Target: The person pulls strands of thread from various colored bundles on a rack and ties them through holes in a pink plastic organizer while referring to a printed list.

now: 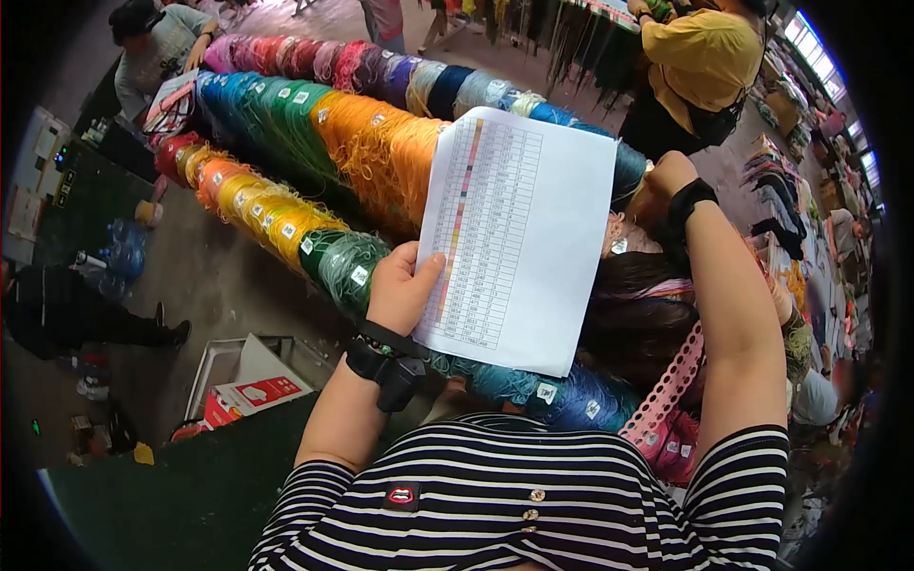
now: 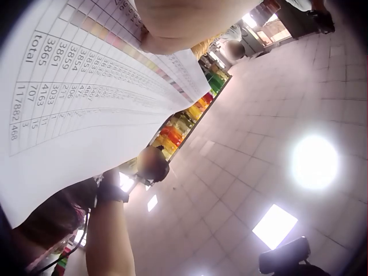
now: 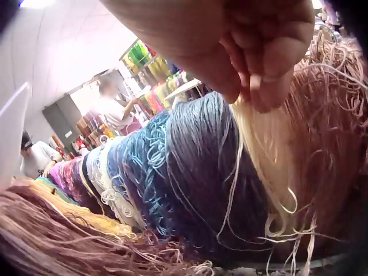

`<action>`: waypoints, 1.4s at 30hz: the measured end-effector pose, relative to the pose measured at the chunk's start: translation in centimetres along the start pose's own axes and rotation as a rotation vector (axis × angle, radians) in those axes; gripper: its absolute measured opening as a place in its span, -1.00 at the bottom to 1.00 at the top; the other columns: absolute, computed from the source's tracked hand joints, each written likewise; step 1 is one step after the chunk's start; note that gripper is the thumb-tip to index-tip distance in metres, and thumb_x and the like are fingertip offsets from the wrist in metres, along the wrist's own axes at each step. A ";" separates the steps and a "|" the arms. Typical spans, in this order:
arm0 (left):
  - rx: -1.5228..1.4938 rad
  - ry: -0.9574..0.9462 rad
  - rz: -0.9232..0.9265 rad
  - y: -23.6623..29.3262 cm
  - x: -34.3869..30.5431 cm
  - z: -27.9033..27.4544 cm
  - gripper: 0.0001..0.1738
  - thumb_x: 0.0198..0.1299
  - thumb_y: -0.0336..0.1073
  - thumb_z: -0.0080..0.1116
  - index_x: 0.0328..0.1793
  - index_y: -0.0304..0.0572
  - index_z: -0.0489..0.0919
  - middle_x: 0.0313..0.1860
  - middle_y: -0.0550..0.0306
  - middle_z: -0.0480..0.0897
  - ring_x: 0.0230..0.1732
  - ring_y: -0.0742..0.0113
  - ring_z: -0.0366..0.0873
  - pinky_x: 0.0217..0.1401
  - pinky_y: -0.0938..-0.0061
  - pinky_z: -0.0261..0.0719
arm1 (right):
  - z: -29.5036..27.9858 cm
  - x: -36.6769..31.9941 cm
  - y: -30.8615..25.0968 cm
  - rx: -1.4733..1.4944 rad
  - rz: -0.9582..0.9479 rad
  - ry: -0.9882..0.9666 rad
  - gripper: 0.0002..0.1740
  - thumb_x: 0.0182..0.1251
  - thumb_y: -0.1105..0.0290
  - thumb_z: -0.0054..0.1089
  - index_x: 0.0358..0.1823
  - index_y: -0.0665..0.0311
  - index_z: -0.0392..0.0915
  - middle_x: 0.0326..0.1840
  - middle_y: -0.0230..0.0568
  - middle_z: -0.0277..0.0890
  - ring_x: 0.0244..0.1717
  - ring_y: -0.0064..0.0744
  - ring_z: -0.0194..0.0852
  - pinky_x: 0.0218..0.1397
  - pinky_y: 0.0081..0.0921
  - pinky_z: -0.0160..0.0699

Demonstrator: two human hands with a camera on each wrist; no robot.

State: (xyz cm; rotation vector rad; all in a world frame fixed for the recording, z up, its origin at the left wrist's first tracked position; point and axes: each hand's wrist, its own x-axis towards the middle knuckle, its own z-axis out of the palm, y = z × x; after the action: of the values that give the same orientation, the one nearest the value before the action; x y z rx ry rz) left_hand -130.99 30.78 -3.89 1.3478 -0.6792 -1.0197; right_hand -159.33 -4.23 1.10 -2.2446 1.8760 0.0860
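Observation:
My left hand [image 1: 400,288] grips the left edge of a white paper sheet [image 1: 562,247], thumb on top. The sheet carries a printed table of numbers with a column of coloured cells. In the left wrist view the paper [image 2: 86,155] curves away under the hand. My right hand [image 1: 669,179] is past the sheet's right edge, at the far bundles of thread. From the right wrist, its curled fingers [image 3: 270,75] pinch the top of a cream thread hank [image 3: 259,144], which hangs between dark blue thread [image 3: 201,149] and dusty pink thread [image 3: 333,115].
Rows of coloured thread hanks, orange [image 1: 381,143] and yellow [image 1: 271,214] among them, run across the view with small white labels. A person in yellow [image 1: 705,57] stands at the far right, another [image 1: 167,57] at the far left. A red-and-white box [image 1: 252,395] lies lower left.

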 end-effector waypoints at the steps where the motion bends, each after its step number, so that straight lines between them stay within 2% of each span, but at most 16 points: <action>1: 0.003 -0.005 -0.011 0.0 0.0 0.0 -0.75 0.31 -0.40 0.11 0.01 -0.48 0.54 -0.18 0.05 0.69 -0.24 0.48 0.62 -0.15 0.56 0.59 | 0.0 -0.2 -0.3 -0.019 -0.004 0.020 -0.73 0.01 0.37 0.23 -0.33 0.46 0.67 -0.26 0.20 0.62 -0.15 0.05 0.65 -0.04 -0.26 0.58; 6: -0.016 -0.023 -0.011 0.1 -0.1 0.0 -0.75 0.33 -0.40 0.09 0.03 -0.47 0.52 -0.13 0.06 0.67 -0.20 0.48 0.61 -0.10 0.56 0.58 | 0.0 -0.2 -1.1 -0.105 -0.042 0.099 -0.69 -0.05 0.46 0.13 -0.27 0.49 0.66 -0.19 0.29 0.59 -0.07 0.13 0.61 0.04 -0.23 0.55; 10: 0.026 -0.022 -0.012 -0.3 0.0 -0.2 -0.75 0.34 -0.40 0.08 0.04 -0.45 0.51 -0.11 0.06 0.66 -0.17 0.48 0.60 -0.07 0.57 0.58 | 0.3 -0.3 -1.2 -0.070 -0.035 0.121 -0.71 -0.01 0.47 0.11 -0.26 0.48 0.66 -0.13 0.29 0.58 0.00 0.12 0.58 0.08 -0.24 0.54; 13: 0.035 -0.008 -0.010 -0.2 0.0 0.0 -0.76 0.34 -0.40 0.08 0.04 -0.45 0.51 -0.11 0.07 0.66 -0.18 0.48 0.60 -0.07 0.57 0.57 | 0.9 0.2 -0.6 -0.128 -0.066 0.147 -0.72 0.08 0.43 0.14 -0.23 0.47 0.65 -0.11 0.26 0.58 -0.01 0.08 0.59 0.08 -0.23 0.53; 16: -0.028 0.033 0.041 -0.4 -0.1 0.4 -0.76 0.31 -0.38 0.12 -0.02 -0.46 0.54 -0.20 0.08 0.68 -0.26 0.50 0.61 -0.16 0.57 0.58 | 1.4 0.7 1.0 -0.140 -0.169 0.156 -0.66 0.03 0.26 0.27 -0.37 0.48 0.65 -0.37 0.20 0.62 -0.26 0.08 0.65 -0.15 -0.23 0.57; 18: -0.009 0.022 0.047 -0.6 0.0 0.2 -0.76 0.31 -0.38 0.12 -0.02 -0.46 0.54 -0.19 0.07 0.68 -0.25 0.49 0.61 -0.15 0.57 0.58 | 0.5 0.7 1.9 -0.042 -0.197 0.005 -0.65 0.06 0.23 0.30 -0.43 0.47 0.65 -0.45 0.15 0.61 -0.33 0.03 0.65 -0.22 -0.24 0.57; 20: 0.009 0.019 0.052 -0.6 0.0 0.1 -0.76 0.31 -0.38 0.12 -0.01 -0.46 0.54 -0.18 0.07 0.68 -0.24 0.49 0.61 -0.14 0.57 0.58 | -1.0 -0.8 0.9 0.196 -0.012 -0.098 -0.67 0.03 0.24 0.32 -0.45 0.46 0.65 -0.47 0.15 0.60 -0.35 0.00 0.65 -0.24 -0.25 0.57; 23: 0.023 0.025 0.053 -0.5 0.0 0.3 -0.76 0.31 -0.38 0.13 -0.01 -0.45 0.54 -0.18 0.07 0.68 -0.22 0.49 0.61 -0.13 0.57 0.58 | -0.2 -0.3 1.0 0.168 -0.013 -0.051 -0.74 0.00 0.32 0.29 -0.46 0.45 0.65 -0.45 0.17 0.60 -0.34 0.04 0.65 -0.26 -0.26 0.58; 26: 0.006 0.034 0.054 -0.5 0.0 0.4 -0.76 0.30 -0.38 0.13 -0.01 -0.45 0.55 -0.17 0.07 0.68 -0.22 0.49 0.61 -0.13 0.57 0.58 | 0.9 0.5 0.7 -0.125 -0.036 0.119 -0.78 0.11 0.40 0.19 -0.34 0.42 0.69 -0.18 0.18 0.62 -0.11 0.04 0.63 -0.05 -0.23 0.57; 27: 0.001 0.032 0.059 -0.7 0.1 0.4 -0.76 0.30 -0.38 0.13 -0.01 -0.44 0.55 -0.17 0.07 0.68 -0.22 0.49 0.61 -0.13 0.57 0.58 | 0.3 0.0 0.0 -0.084 0.026 0.063 -0.77 0.04 0.48 0.13 -0.30 0.43 0.68 -0.16 0.19 0.61 -0.07 0.05 0.62 -0.01 -0.21 0.56; 30: -0.004 0.034 0.059 -0.9 0.0 0.2 -0.76 0.30 -0.38 0.13 -0.01 -0.44 0.55 -0.17 0.07 0.68 -0.22 0.49 0.61 -0.13 0.57 0.57 | 0.4 0.3 0.6 -0.182 -0.099 0.011 -0.76 0.08 0.43 0.18 -0.27 0.44 0.68 -0.17 0.18 0.62 -0.08 0.04 0.62 0.00 -0.24 0.57; 33: 0.041 0.035 0.064 -0.7 0.1 0.1 -0.76 0.31 -0.38 0.13 -0.01 -0.44 0.55 -0.16 0.08 0.68 -0.22 0.49 0.61 -0.13 0.56 0.57 | 0.2 0.5 1.5 -0.116 -0.184 -0.005 -0.76 0.11 0.37 0.23 -0.28 0.40 0.69 -0.19 0.09 0.63 -0.10 0.00 0.63 -0.01 -0.30 0.59; 35: 0.055 0.035 0.064 -0.7 0.0 0.3 -0.76 0.31 -0.38 0.13 -0.01 -0.44 0.55 -0.16 0.08 0.68 -0.22 0.49 0.61 -0.13 0.56 0.57 | 1.4 2.0 3.0 0.134 -0.088 -0.048 -0.78 0.11 0.33 0.28 -0.32 0.35 0.70 -0.22 0.03 0.64 -0.15 -0.05 0.65 -0.05 -0.33 0.61; 37: 0.044 0.038 0.063 -0.6 0.0 0.3 -0.76 0.31 -0.38 0.13 0.00 -0.44 0.55 -0.16 0.08 0.68 -0.22 0.49 0.61 -0.13 0.56 0.57 | 1.8 2.7 3.9 0.086 -0.168 -0.044 -0.80 0.10 0.32 0.31 -0.35 0.33 0.71 -0.24 -0.01 0.65 -0.19 -0.09 0.66 -0.10 -0.35 0.62; 39: 0.041 0.038 0.056 -0.5 -0.1 0.3 -0.76 0.31 -0.38 0.13 0.00 -0.44 0.55 -0.16 0.08 0.68 -0.22 0.49 0.61 -0.13 0.56 0.57 | 1.7 2.9 4.6 -0.272 -0.421 0.005 -0.82 0.09 0.34 0.32 -0.38 0.32 0.71 -0.26 -0.02 0.66 -0.24 -0.14 0.68 -0.16 -0.35 0.63; 42: 0.038 0.037 0.056 -0.4 -0.1 0.5 -0.75 0.31 -0.38 0.13 0.00 -0.44 0.54 -0.16 0.08 0.68 -0.22 0.49 0.61 -0.13 0.57 0.57 | 0.9 2.6 4.6 -0.103 -0.334 -0.133 -0.85 0.07 0.40 0.33 -0.37 0.32 0.69 -0.32 -0.08 0.65 -0.24 -0.18 0.67 -0.16 -0.41 0.61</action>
State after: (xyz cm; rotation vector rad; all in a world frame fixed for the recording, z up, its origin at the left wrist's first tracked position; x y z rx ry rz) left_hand -131.51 30.67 -4.23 1.3695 -0.7078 -0.9399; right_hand -163.30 -7.36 -0.85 -2.5186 1.4408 0.2754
